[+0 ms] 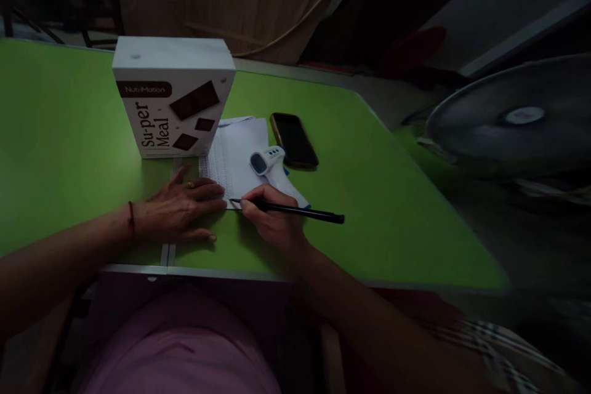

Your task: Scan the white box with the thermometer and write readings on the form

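My right hand [272,217] grips a black pen [318,214], its tip at the near edge of a white sheet of paper [244,141]. Rows of small dark writing run along the left part of the sheet. Flat on the table and the sheet's lower left corner lies my left hand [187,206], fingers spread, with a ring and a red wrist string. A white and blue infrared thermometer [279,173] rests partly on the paper, just beyond my right hand. Behind my left hand stands a white box [175,98] printed "NutriMotion Su-per Meal", touching or covering part of the paper.
A dark smartphone [295,140] lies right of the paper on the green table [369,221]. A metal seam crosses the table under my left wrist area. To the right, beyond the table edge, is a large round fan-like object [498,135]. A wooden panel [249,0] stands behind.
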Action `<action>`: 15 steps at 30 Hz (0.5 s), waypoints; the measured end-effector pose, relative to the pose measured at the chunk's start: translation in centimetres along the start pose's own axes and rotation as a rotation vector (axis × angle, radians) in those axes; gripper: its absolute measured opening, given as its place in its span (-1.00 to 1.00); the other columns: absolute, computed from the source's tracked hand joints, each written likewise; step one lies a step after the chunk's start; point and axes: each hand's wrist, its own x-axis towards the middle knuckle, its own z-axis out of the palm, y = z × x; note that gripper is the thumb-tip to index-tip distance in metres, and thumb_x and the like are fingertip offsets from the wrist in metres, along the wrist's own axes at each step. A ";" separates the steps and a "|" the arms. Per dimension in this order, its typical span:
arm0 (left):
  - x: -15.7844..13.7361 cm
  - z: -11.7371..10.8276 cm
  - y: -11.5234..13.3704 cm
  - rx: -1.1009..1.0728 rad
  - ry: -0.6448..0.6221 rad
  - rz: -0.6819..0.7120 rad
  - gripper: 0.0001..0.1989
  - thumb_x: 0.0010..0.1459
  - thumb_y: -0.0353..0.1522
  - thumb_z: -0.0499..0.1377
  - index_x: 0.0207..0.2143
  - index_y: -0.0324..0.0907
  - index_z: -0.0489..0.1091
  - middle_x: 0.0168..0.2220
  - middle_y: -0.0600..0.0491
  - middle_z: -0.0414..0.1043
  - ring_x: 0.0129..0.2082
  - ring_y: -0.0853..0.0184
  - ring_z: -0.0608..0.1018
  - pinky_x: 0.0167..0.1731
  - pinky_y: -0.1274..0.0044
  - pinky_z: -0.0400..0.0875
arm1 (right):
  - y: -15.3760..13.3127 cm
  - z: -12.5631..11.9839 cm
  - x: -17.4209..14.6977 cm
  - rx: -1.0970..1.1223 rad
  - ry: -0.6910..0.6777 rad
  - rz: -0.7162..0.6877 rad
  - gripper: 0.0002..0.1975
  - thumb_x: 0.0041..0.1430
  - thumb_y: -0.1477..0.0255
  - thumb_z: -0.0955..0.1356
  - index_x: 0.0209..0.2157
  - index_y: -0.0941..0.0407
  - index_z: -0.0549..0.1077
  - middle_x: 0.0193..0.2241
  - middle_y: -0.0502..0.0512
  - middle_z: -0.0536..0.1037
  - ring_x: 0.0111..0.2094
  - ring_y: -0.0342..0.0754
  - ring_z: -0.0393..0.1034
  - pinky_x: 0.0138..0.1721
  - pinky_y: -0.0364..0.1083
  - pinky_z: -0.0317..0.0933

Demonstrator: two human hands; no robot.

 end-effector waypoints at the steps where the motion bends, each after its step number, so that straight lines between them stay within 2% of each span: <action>1: 0.0 0.0 0.0 0.001 0.000 0.000 -0.45 0.30 -0.05 0.19 0.18 -0.20 0.30 0.21 -0.24 0.36 0.22 -0.05 0.36 0.23 0.04 -0.05 | 0.0 0.0 0.0 -0.007 0.003 0.004 -0.89 0.01 0.40 0.34 -0.56 0.06 0.40 -0.66 -0.08 0.39 -0.60 -0.16 0.20 -0.56 -0.15 0.12; 15: -0.1 0.0 -0.1 -0.003 -0.009 -0.007 -0.44 0.31 -0.03 0.17 0.19 -0.20 0.31 0.22 -0.25 0.35 0.23 -0.07 0.36 0.24 0.02 -0.05 | 0.1 0.0 0.1 -0.034 0.029 -0.018 -0.89 0.02 0.39 0.34 -0.55 0.05 0.38 -0.65 -0.08 0.40 -0.60 -0.14 0.22 -0.54 -0.14 0.13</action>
